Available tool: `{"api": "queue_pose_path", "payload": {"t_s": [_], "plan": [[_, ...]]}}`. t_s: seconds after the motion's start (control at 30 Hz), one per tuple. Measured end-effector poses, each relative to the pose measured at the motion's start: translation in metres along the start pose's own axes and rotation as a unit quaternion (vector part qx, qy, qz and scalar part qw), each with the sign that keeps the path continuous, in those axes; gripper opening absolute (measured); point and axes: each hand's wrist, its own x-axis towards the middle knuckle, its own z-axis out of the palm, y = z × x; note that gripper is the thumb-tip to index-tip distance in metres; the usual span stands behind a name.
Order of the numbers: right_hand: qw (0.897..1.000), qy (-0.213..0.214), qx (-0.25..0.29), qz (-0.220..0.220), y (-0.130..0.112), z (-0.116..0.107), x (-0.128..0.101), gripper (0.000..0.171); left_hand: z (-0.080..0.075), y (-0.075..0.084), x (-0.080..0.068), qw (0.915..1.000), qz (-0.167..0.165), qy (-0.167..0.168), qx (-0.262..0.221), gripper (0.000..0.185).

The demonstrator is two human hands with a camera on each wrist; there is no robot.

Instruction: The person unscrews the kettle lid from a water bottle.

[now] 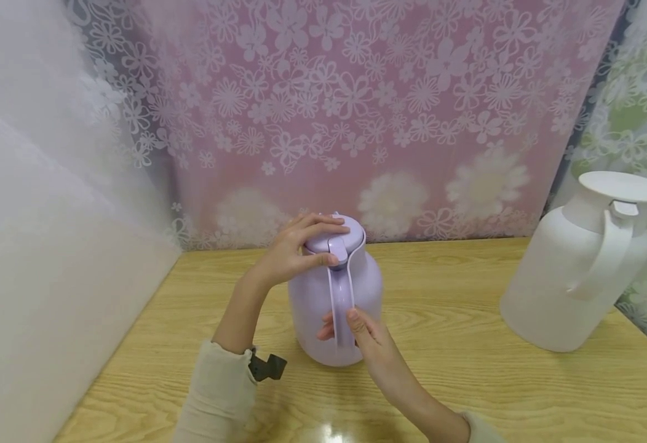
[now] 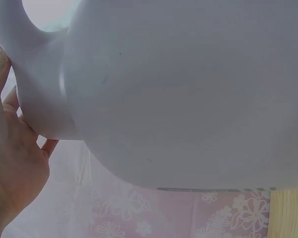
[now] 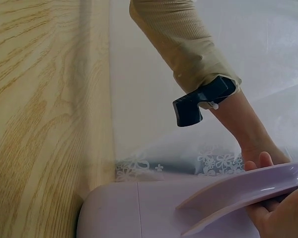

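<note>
Your lilac jug (image 1: 334, 295) stands upright on the desk (image 1: 467, 381), lid (image 1: 331, 237) seated and apparently not yet opened. Your left hand (image 1: 296, 249) curls over that lid, thumb on its tab; your right hand (image 1: 365, 335) grips the handle (image 1: 341, 301).

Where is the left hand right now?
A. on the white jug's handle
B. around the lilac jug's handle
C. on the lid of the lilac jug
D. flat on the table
C: the left hand lies over the lid of the lilac jug, with the thumb on its lever, while the right hand grips the handle.
</note>
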Motion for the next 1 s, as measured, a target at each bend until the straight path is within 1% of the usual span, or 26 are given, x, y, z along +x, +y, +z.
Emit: {"api": "queue_pose_path", "payload": {"t_s": [0.2,0.43,0.6,0.8,0.9,1.0], "plan": [[1.000,0.004,-0.002,0.000,0.000,0.001,0.000,0.038,-0.002,0.002,0.001,1.0000,-0.007,-0.002,0.006,0.042],[1.000,0.008,-0.007,0.004,0.000,0.002,-0.001,0.037,-0.004,0.005,0.003,0.9994,-0.029,-0.012,0.014,0.043],[1.000,0.011,-0.008,0.004,-0.001,0.001,-0.001,0.037,-0.005,0.008,0.005,0.9989,-0.032,-0.019,0.030,0.045],[1.000,0.012,-0.009,0.015,-0.001,0.001,0.000,0.037,-0.005,0.010,0.006,0.9981,-0.038,-0.026,0.040,0.045],[1.000,0.012,-0.008,0.019,-0.001,0.001,0.000,0.038,-0.005,0.011,0.006,0.9976,-0.046,-0.026,0.046,0.045],[1.000,0.010,-0.007,0.020,-0.002,0.002,0.000,0.038,-0.005,0.014,0.005,0.9963,-0.062,-0.024,0.055,0.046]]}}
